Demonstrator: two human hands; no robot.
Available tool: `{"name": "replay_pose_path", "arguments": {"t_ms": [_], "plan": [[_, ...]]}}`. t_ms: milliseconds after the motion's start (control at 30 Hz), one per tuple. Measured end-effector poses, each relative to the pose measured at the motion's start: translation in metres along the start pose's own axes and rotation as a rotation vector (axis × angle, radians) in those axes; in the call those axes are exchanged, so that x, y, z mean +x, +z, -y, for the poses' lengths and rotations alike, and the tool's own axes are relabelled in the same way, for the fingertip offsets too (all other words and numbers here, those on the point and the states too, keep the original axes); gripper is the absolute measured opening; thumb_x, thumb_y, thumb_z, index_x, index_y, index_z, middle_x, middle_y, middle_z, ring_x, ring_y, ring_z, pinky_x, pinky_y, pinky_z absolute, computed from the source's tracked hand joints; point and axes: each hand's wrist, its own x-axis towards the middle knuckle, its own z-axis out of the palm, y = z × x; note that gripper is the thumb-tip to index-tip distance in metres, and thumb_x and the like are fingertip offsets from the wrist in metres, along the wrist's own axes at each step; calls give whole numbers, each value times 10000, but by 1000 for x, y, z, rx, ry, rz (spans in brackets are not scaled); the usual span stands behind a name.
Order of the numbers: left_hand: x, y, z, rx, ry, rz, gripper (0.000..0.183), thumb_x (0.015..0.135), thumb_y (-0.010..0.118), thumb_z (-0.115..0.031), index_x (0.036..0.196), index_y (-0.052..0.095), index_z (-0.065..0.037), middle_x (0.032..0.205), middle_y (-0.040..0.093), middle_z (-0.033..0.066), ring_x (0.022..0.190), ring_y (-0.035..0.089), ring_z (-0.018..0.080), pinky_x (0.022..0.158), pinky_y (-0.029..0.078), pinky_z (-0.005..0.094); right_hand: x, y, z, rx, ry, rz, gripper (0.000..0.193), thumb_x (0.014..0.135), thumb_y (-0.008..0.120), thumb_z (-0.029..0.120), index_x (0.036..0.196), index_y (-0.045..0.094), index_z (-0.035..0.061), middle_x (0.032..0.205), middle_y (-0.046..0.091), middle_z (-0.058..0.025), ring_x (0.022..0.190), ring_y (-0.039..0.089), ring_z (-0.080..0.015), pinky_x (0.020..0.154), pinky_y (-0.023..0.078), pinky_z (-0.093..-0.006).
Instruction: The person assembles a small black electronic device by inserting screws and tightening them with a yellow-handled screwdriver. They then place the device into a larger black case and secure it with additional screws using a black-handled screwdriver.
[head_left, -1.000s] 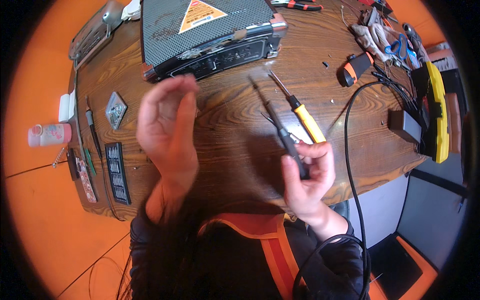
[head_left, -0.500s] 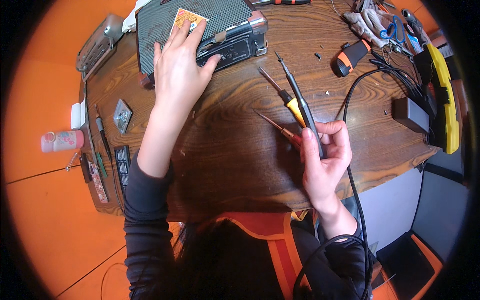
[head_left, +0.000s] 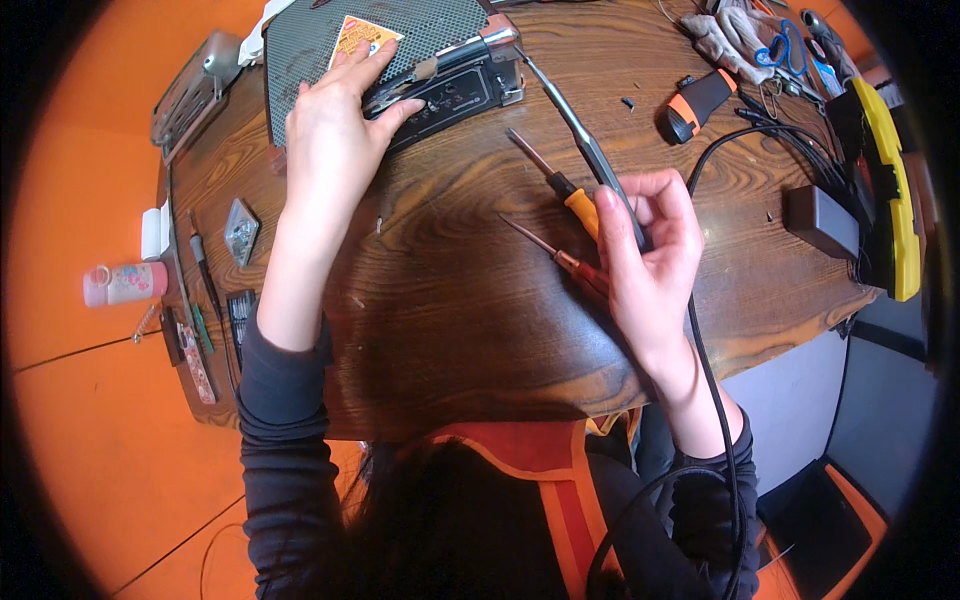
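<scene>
My left hand (head_left: 335, 120) rests with spread fingers on a box with a dark mesh grille (head_left: 300, 50), metal corners and an orange sticker. Its thumb lies against the black control panel (head_left: 455, 100) on the near side. In my right hand (head_left: 655, 240) is a slim dark pen-shaped screwdriver (head_left: 590, 148), held between thumb and fingers. The tool's thin tip points up-left, close to the box's metal corner; I cannot tell if they touch. Below it on the table lie a yellow-handled screwdriver (head_left: 578, 205) and a red-handled one (head_left: 568, 262), both partly behind my right hand.
A black cable (head_left: 697, 330) loops down past my right arm. An orange-and-black tool (head_left: 700, 105), gloves (head_left: 725, 45) and a black block (head_left: 822, 222) are at the right. Leftward lie a small clear case (head_left: 241, 232), a bit set (head_left: 240, 310) and a pink bottle (head_left: 125, 283).
My right hand has moved up with the screwdriver, bringing its tip to the box's corner. My left hand and the box sit slightly further left and up in view.
</scene>
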Motion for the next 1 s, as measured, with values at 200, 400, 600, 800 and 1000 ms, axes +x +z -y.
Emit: {"name": "replay_pose_path", "arguments": {"t_ms": [200, 400, 600, 800, 1000], "plan": [[1, 2, 1, -27, -11, 1, 523, 634, 748, -261, 1117, 593, -137, 1112, 555, 188, 1068, 530, 291, 935, 396, 409, 2, 3, -9, 86, 88, 8, 127, 832, 593, 63, 846, 472, 29, 612, 506, 34, 502, 407, 16, 435, 280, -132], [2, 2, -3, 19, -63, 40, 540, 638, 746, -259, 1137, 578, -138, 1155, 537, 162, 1106, 505, 282, 982, 325, 485, 7, 6, -17, 72, 80, 38, 123, 844, 580, 86, 850, 473, 25, 598, 506, 33, 493, 398, 7, 431, 284, -146], [2, -2, -16, 75, -188, 87, 574, 641, 728, -236, 1178, 543, -149, 1213, 512, 121, 1103, 505, 262, 956, 368, 440, 31, 13, -12, 77, -127, -11, 121, 845, 578, 92, 861, 489, 12, 651, 521, 11, 557, 433, -17, 487, 328, -165], [-22, 4, -30, 119, -217, -70, 731, 639, 741, -336, 1284, 427, -200, 1405, 221, 168, 1331, 122, 325, 1010, 115, 615, 68, 30, -31, 145, -243, 28, 134, 891, 506, 124, 913, 457, 1, 709, 593, -49, 602, 535, -70, 514, 406, -194], [-75, -5, -14, -140, -387, -622, 379, 709, 705, -167, 1028, 513, -92, 1300, 274, 186, 1223, 285, 375, 978, 287, 476, 108, 45, -47, 176, -340, -86, 166, 943, 370, 146, 991, 385, -12, 977, 586, -146, 869, 592, -165, 682, 485, -253]]}}
